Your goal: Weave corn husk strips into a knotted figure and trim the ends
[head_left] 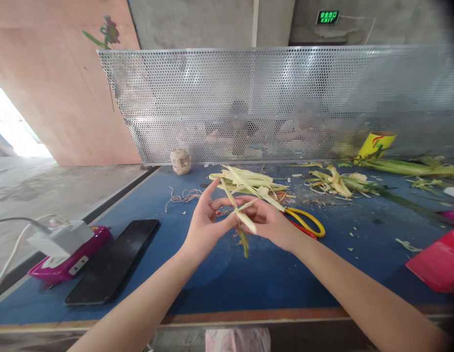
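Observation:
Between my two hands, above the middle of the table, is a small cross-shaped piece of pale husk strips [245,219] with a greenish end hanging down. My left hand [210,220] pinches it from the left, thumb at its centre and index finger raised along one strip. On the other side my right hand [267,217] has its fingers curled round it, partly hidden behind the strips. Just beyond the hands lies a pile of pale husk leaves [249,180]. Scissors with yellow and red handles [307,222] rest beside my right wrist.
Loose string [183,196] and a ball of twine [180,162] lie at the left back. A black phone [115,261] and a purple power strip [71,259] sit front left. Husk scraps [339,182], a yellow tube [375,144] and a red box [438,261] are right. A perforated metal screen [212,98] borders the back.

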### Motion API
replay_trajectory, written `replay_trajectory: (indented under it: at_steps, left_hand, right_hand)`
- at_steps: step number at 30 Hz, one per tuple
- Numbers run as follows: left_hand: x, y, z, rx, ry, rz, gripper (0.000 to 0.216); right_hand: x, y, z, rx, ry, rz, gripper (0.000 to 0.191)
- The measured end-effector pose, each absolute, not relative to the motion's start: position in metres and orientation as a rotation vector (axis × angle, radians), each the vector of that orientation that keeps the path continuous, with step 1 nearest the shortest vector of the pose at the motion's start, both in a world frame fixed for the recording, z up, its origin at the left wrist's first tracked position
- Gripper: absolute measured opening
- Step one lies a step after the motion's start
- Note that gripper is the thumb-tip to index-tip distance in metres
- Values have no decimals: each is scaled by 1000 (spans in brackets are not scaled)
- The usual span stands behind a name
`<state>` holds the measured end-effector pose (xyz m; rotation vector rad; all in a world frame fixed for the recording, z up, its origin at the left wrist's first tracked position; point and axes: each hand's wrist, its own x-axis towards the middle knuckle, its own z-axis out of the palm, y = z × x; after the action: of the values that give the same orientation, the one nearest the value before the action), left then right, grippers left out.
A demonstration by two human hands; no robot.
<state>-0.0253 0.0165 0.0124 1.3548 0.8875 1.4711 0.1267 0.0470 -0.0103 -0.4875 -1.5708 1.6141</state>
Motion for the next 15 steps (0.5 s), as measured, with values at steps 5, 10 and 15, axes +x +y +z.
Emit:
replay_trajectory:
  at_steps: [5,10,15]
  left_hand:
    - [-25,15,18,1203,973,1477,98]
    - [-29,22,16,1155,949,1411,87]
    - [-32,27,10,1081,1066,1429,83]
  right_hand:
    - [127,46,-7,-561,-1636,1563,34]
    - [127,47,-6,-653,-1653,1528,32]
    - [126,47,-7,-677,-1653,1578,33]
